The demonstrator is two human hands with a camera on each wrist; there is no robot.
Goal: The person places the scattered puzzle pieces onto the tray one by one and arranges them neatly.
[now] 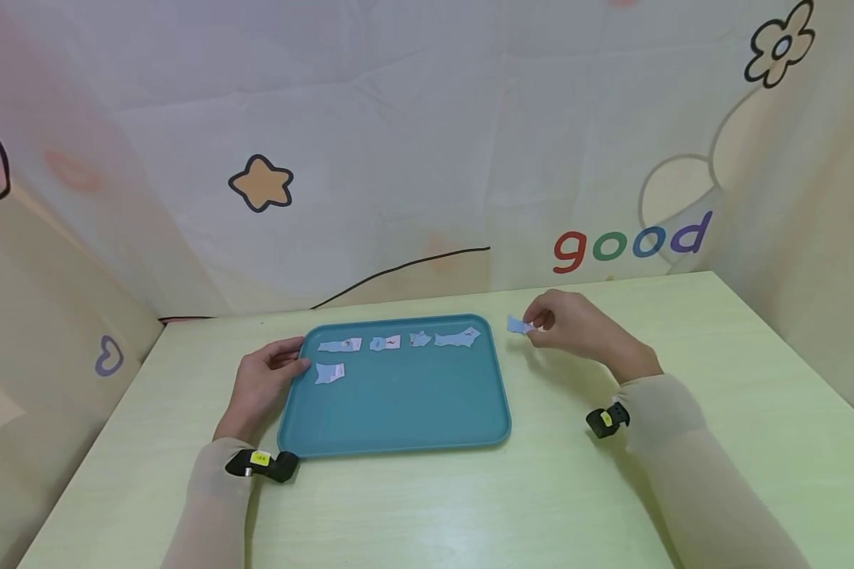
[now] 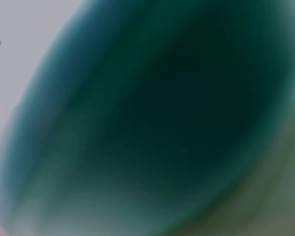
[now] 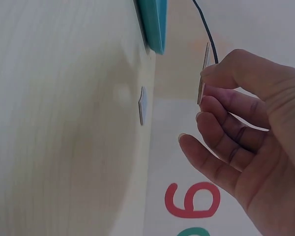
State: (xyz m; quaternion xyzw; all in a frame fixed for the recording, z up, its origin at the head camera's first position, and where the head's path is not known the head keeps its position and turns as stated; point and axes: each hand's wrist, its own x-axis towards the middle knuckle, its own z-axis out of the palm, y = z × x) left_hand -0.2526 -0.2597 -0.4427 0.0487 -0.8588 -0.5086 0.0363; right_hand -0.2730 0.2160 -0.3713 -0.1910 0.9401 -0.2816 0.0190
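On the left, my left hand (image 1: pixel 262 387) grips the left rim of a blue-green tray (image 1: pixel 398 415), thumb at the rim. A torn paper piece (image 3: pixel 204 73), thin and seen edge-on in the right wrist view, is pinched between thumb and fingertips of my right hand (image 1: pixel 576 328). That hand hovers over the table just right of the tray's far corner. Another small piece (image 3: pixel 143 105) lies on the table near it. Inside the tray, several pale blue torn pieces form a row along the far side, and one torn piece (image 1: pixel 330 373) lies below the row's left end.
The pale wooden table (image 1: pixel 427 514) meets a printed cloth backdrop (image 1: pixel 398 142) close behind the tray. Cloth also hangs at both sides. Black wrist cameras are strapped over both sleeves. In the left wrist view a blurred dark green shape blocks most of the sight.
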